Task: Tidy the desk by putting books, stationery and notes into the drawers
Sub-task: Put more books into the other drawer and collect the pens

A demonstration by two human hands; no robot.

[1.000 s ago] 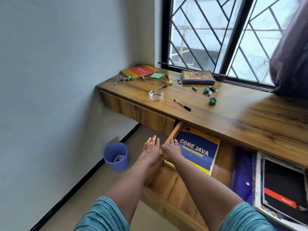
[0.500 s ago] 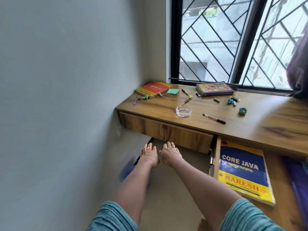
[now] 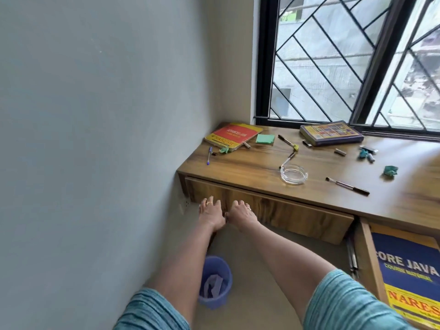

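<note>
Both hands, left hand at nine o'clock of right hand, lay spread fingers on the closed drawer; best hook underneath, pull evenly.

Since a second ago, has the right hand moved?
Yes. The right hand went left, from the Core Java book to the left drawer front, beside the left hand.

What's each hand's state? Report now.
Left hand: open, fingers on the left drawer front.
Right hand: open, fingers on the same front.
</note>
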